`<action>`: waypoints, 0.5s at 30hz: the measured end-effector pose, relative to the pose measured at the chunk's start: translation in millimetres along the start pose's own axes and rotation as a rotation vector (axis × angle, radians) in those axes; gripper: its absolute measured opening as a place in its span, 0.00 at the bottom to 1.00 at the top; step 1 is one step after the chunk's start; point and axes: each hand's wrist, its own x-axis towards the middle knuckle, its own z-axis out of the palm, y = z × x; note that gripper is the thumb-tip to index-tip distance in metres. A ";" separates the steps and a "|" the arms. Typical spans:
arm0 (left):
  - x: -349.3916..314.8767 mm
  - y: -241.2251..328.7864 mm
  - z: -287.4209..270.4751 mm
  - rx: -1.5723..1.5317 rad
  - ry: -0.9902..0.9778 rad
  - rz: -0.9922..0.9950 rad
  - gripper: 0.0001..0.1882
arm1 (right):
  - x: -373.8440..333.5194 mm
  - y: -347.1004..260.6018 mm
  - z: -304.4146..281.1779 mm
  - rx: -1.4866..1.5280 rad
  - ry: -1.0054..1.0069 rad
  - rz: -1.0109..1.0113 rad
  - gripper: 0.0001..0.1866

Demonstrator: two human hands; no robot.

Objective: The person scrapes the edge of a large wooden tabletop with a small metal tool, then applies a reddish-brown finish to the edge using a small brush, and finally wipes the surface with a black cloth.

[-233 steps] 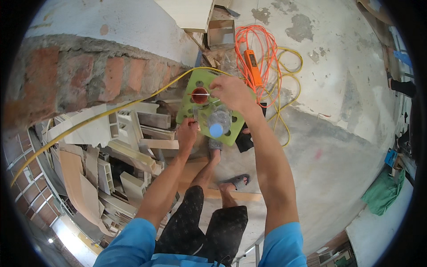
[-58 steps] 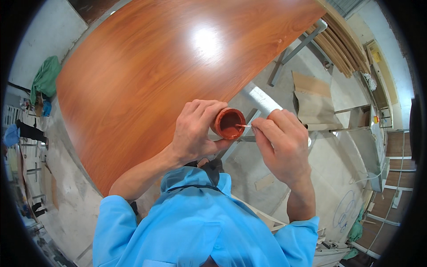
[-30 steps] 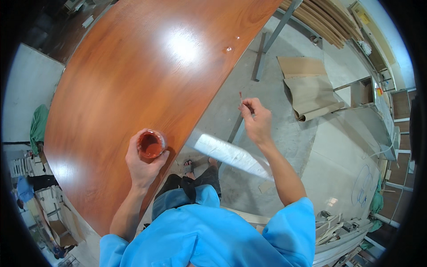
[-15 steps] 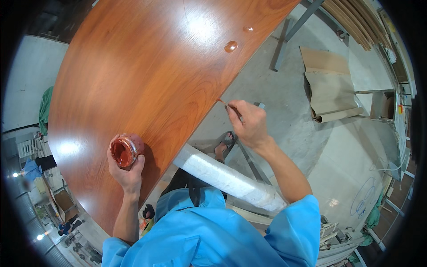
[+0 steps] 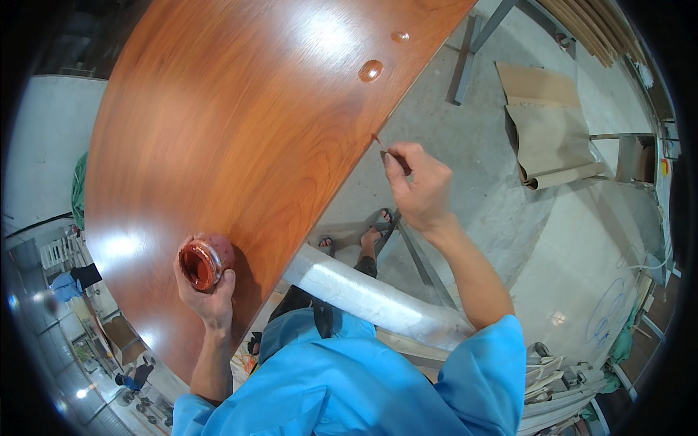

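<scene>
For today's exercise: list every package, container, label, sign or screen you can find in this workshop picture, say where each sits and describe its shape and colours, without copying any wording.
Small round jar: held in the left hand over the near edge of the wooden panel; open mouth, coated in red-brown stain.
Cardboard sheet: on the concrete floor at upper right; flat, tan, lower edge curled.
White wrapped roll: under the panel's edge by the person's legs; long cylinder.
No signs or screens can be made out.

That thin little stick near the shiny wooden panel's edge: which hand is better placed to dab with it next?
Probably the right hand. It pinches the thin stick, tip at the edge of the glossy reddish-brown wooden panel. The left hand holds the small round red-stained cup against the panel.
</scene>
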 end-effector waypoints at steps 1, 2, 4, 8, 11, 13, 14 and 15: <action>-0.4 -1.1 0.1 -0.001 0.005 0.002 0.37 | 0.3 0.6 -1.0 -0.005 0.004 -0.015 0.05; -1.0 -2.5 0.1 0.000 0.019 0.000 0.37 | 0.8 1.8 -2.1 -0.017 0.008 0.004 0.05; -1.7 -6.3 0.6 -0.025 0.020 0.017 0.38 | 2.1 4.2 -4.3 -0.013 -0.071 -0.126 0.05; -3.0 -12.3 0.1 0.004 0.047 0.013 0.38 | 13.3 15.2 -7.4 -0.090 0.011 -0.104 0.06; -3.3 -12.9 -1.2 0.080 0.053 -0.003 0.40 | 18.1 18.7 -11.0 -0.083 0.046 -0.072 0.06; -4.2 -11.7 -1.9 0.087 0.061 -0.006 0.40 | 19.9 20.4 -13.8 -0.091 -0.077 -0.256 0.06; -4.4 -11.3 -1.4 0.083 0.080 0.004 0.41 | 20.2 21.5 -15.0 -0.079 -0.116 -0.385 0.06; -5.3 -10.7 -2.1 0.075 0.073 -0.013 0.41 | 22.6 24.4 -16.3 -0.107 -0.109 -0.294 0.06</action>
